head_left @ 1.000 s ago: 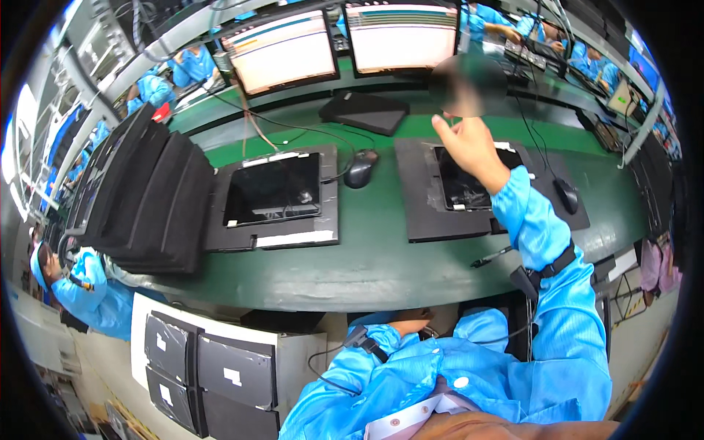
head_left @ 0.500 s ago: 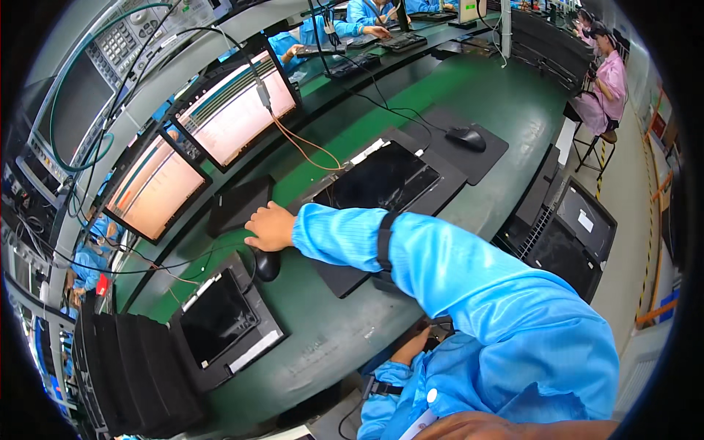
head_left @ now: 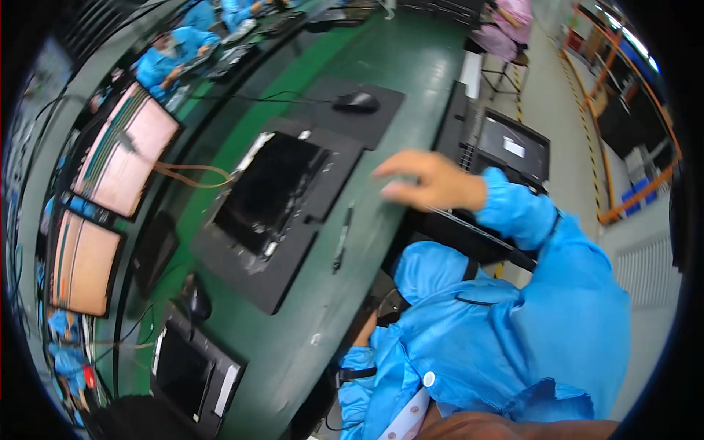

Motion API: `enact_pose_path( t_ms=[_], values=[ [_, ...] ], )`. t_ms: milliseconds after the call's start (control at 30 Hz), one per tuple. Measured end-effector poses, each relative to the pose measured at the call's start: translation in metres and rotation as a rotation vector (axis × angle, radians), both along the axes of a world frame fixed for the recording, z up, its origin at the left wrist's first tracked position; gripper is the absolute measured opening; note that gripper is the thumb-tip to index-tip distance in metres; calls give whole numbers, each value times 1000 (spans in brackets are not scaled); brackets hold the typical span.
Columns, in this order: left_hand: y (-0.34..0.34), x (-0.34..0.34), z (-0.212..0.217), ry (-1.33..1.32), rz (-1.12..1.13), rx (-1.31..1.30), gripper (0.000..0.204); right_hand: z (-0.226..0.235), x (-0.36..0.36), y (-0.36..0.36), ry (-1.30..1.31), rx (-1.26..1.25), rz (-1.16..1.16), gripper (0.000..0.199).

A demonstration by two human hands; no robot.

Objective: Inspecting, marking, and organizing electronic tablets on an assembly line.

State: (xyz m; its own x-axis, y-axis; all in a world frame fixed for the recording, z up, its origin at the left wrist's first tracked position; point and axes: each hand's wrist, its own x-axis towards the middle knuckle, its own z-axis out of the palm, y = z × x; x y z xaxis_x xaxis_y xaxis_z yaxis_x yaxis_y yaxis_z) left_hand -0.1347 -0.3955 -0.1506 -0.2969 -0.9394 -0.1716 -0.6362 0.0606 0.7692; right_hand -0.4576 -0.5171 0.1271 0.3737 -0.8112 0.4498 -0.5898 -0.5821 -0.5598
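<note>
My right hand (head_left: 429, 180) hangs in the air past the green bench's front edge, slightly blurred, with thumb and fingers apart and nothing in it. A black pen-like tool (head_left: 343, 238) lies on the bench nearby. Farther left, a dark display panel (head_left: 270, 192) rests on a black pad (head_left: 253, 282). My left hand (head_left: 364, 331) is low at the bench edge, close to my body; its fingers are hidden. A second dark panel (head_left: 183, 370) sits at the near left, with a black mouse (head_left: 194, 297) beside it.
Two lit monitors (head_left: 126, 150) stand along the left. Another mouse (head_left: 357, 103) lies on a mat farther up the bench. Black trays with dark panels (head_left: 515, 147) are beside the bench at right. Co-workers in blue (head_left: 170, 62) and pink (head_left: 506, 26) sit beyond.
My right hand has left the mouse at the left and swung right, off the bench's front edge. The view has turned, and the pen-like tool now shows.
</note>
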Motion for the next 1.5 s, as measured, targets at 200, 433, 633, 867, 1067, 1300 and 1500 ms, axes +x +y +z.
enact_pose_path(
  t_ms=[200, 433, 633, 867, 1067, 1300, 1500],
  values=[
    [-16, -79, 61, 234, 126, -63, 27, -107, -303, 160, 233, 255, -1702, 61],
    [-28, -228, 113, 447, -510, -191, 19, -199, -426, 183, -925, 699, -1429, 71],
    [-35, -221, 83, 443, -238, -278, 14, -177, -439, 181, -1274, 576, -1125, 40],
    [-37, -106, 3, 345, 177, 18, 18, -164, -435, 191, -1459, 335, -1055, 32],
    [-32, -64, -44, -46, -8, 92, 33, -102, -470, 208, -1575, 219, -844, 29],
    [-28, -83, -60, -301, -83, 558, 40, -24, -445, 70, -1644, -15, -793, 27],
    [-37, -80, -59, -174, -212, 190, 33, -30, -399, -153, -1974, -85, -487, 28]
  ],
)
